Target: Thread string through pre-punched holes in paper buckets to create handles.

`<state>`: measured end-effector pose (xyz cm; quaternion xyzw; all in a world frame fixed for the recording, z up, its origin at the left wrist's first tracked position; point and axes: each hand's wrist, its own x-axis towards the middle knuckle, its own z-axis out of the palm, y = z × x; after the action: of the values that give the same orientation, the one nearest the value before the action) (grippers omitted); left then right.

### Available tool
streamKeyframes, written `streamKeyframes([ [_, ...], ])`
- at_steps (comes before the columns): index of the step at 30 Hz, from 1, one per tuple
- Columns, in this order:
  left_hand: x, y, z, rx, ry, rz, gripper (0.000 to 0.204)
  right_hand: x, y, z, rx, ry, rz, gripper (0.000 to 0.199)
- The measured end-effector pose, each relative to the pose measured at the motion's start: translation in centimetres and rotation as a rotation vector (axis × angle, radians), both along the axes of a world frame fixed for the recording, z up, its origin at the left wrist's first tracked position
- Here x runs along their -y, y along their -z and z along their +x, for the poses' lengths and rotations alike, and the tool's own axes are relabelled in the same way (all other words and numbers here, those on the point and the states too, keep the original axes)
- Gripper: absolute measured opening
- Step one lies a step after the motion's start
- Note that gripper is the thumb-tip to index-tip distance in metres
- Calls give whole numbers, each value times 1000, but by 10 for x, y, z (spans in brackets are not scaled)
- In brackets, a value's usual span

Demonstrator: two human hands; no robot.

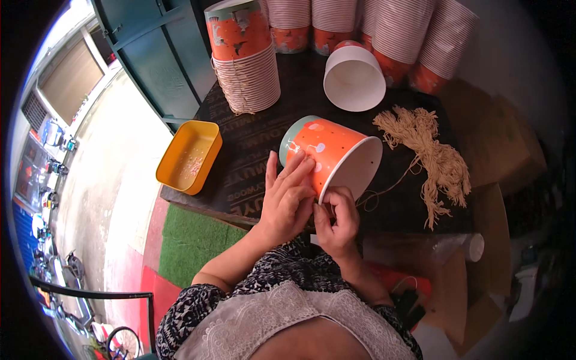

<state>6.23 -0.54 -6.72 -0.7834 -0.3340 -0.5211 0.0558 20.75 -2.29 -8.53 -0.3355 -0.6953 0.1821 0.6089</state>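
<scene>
orange paper bucket [329,153] with a pale green base lies on its side on the dark table [252,138], open mouth turned to your right and toward you, white inside showing with small holes near the rim. your left hand [288,198] lies flat against its outer wall, fingers spread and pointing up over the printed side, steadying it. your right hand [337,223] sits at the lower edge of the rim, thumb and fingertips drawn together in a pinch right at the rim; a thin cord [384,191] trails from there across the table, though you can't quite tell whether the pinch is on the cord itself.

that cord runs toward a loose bundle of tan strings [435,156] lying to the right of the bucket, well spread and frayed at both ends. behind the bucket a second one, a white-lined bucket [354,78], rests tipped with its mouth facing you. a tall stack of nested buckets [245,66] stands at the back left, and more stacks [384,30] crowd the back edge. off the table's left corner a yellow tray [189,156] holds small pale scraps. below it lies a green mat [189,240].
</scene>
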Motion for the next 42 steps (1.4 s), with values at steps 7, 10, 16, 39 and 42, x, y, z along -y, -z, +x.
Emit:
streamKeyframes([
  [7, -19, -23, -46, 29, -122, 39, 29, -14, -10, 12, 193, 271, 120, 16],
  [10, -29, -31, -107, 90, -474, -12, 13, -23, -23, 28, 317, 307, 187, 16],
  [16, -24, -35, -207, -102, -868, -507, 15, -34, -47, 40, 455, 253, 298, 16],
  [39, -12, -84, -38, -428, 79, -204, 36, -28, -40, 59, -122, -299, -31, 14],
  [42, -9, -82, -20, -303, 205, -174, 33, -14, -37, 55, -242, -452, -242, 16],
])
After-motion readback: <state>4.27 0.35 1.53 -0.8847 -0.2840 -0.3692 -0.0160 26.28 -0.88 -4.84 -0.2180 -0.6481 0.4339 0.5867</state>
